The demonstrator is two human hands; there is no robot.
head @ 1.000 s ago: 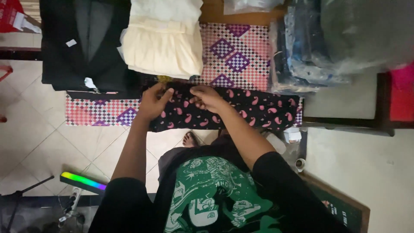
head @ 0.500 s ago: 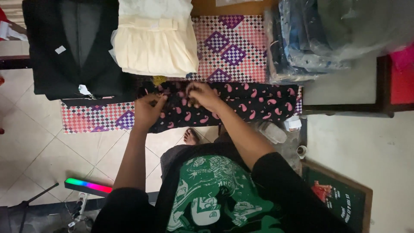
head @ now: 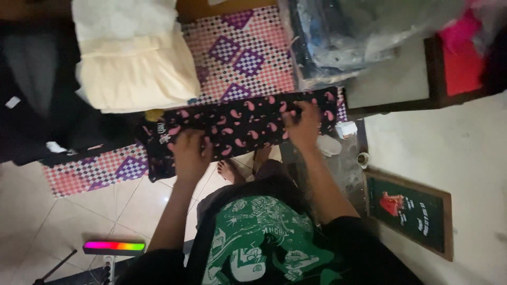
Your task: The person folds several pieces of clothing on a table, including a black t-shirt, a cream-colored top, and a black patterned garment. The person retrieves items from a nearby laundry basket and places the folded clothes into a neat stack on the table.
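Observation:
A black cloth with pink paisley marks [head: 237, 126] lies folded into a long strip along the near edge of a table covered by a pink and purple checked cloth [head: 237, 53]. My left hand [head: 190, 155] grips the strip's lower edge near its left end, fingers curled over the fabric. My right hand [head: 303, 124] holds the strip near its right end. Both arms reach up from my green-printed black shirt [head: 253, 243].
A folded cream garment [head: 132, 68] lies just behind the strip, with a black jacket [head: 37, 105] to its left. Plastic-wrapped bundles [head: 359, 37] crowd the table's right. On the floor are my bare foot [head: 229, 171], a framed dark green picture [head: 412, 211] and a rainbow light bar [head: 113, 246].
My hands have spread apart along the strip, the right one sliding to its right end and the left staying near the left end. The view has shifted and tilted.

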